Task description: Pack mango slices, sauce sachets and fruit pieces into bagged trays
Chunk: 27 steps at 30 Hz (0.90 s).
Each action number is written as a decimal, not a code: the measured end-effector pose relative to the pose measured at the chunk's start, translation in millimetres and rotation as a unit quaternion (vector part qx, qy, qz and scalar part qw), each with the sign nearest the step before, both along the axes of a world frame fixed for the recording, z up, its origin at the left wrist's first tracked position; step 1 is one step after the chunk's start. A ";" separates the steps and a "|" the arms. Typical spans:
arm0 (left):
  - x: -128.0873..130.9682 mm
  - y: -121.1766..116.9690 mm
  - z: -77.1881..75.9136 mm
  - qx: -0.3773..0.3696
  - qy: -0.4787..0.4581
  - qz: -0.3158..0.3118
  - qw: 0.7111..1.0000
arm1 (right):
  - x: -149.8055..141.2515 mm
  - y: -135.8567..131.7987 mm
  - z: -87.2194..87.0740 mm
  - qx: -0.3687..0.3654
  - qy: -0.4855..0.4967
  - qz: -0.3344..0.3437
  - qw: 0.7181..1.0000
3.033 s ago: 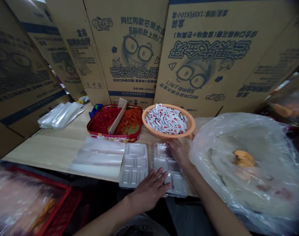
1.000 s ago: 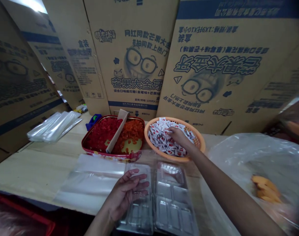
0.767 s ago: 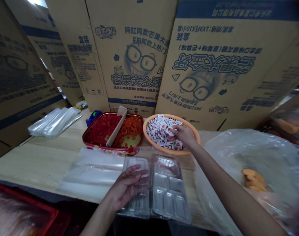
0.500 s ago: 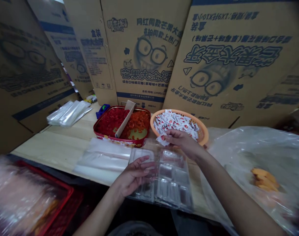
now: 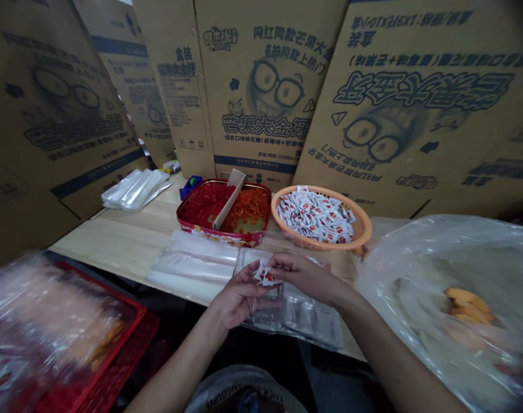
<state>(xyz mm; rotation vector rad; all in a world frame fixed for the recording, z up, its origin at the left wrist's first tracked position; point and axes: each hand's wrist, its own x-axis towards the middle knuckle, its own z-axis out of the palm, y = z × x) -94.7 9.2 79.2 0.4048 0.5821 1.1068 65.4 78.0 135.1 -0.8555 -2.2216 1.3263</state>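
Moving back from the orange basket (image 5: 361,222), my right hand (image 5: 306,279) is pinching a red-and-white sachet (image 5: 265,276) over the clear plastic tray (image 5: 313,321), my left hand (image 5: 237,299) curling beside it (gripping too? can't tell) — and the carton (image 5: 265,126) behind is reading 芒果大金牙!

1. Our pale wooden table (image 5: 115,241) carries everything here.
2. On it sits a red rectangular tin tray (image 5: 188,215) of diced red fruit (image 5: 203,203).
3. We have a round orange plastic basket (image 5: 364,226) of white sachets (image 5: 313,215).
4. Flat clear plastic bags (image 5: 192,267) lie near us.
5. Clear plastic compartment trays (image 5: 313,321) lie beside them.
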 end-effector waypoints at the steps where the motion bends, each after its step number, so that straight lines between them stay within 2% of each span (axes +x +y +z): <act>1: 0.8 -0.7 -0.7 0.002 -0.004 -0.003 1.000 | -1.9 -1.7 0.8 0.016 -0.014 0.011 1.000; 4: 0.5 -2.8 -2.4 0.006 -0.011 -0.004 1.000 | -0.3 -5.3 5.2 0.072 -0.033 0.016 0.997; 7: -2.0 -4.7 -3.3 0.014 -0.011 -0.001 1.000 | 10.0 -5.2 8.2 0.113 -0.017 -0.015 0.993; 11: -4.1 -6.0 -4.3 0.025 -0.017 0.006 1.000 | 24.2 -0.9 0.9 0.122 0.003 -0.163 0.979; 13: -3.9 -6.2 -4.8 0.019 -0.013 0.011 1.000 | 27.0 0.0 -5.7 0.123 -0.009 -0.215 0.969; 18: -2.0 -5.7 -4.6 0.010 -0.006 0.010 1.000 | 27.0 -3.9 -15.4 0.113 -0.060 -0.164 0.978; 20: -1.0 -5.4 -4.7 0.008 -0.009 0.011 1.000 | 28.0 -5.3 -15.8 0.147 -0.072 -0.159 0.974; 24: 2.8 -6.1 -5.8 0.007 -0.011 0.003 1.000 | 25.5 -6.8 -13.5 0.247 -0.094 -0.182 0.947; 27: 7.5 -7.6 -6.1 0.010 -0.017 -0.004 1.000 | 14.4 -9.6 -11.7 0.284 -0.124 -0.141 0.940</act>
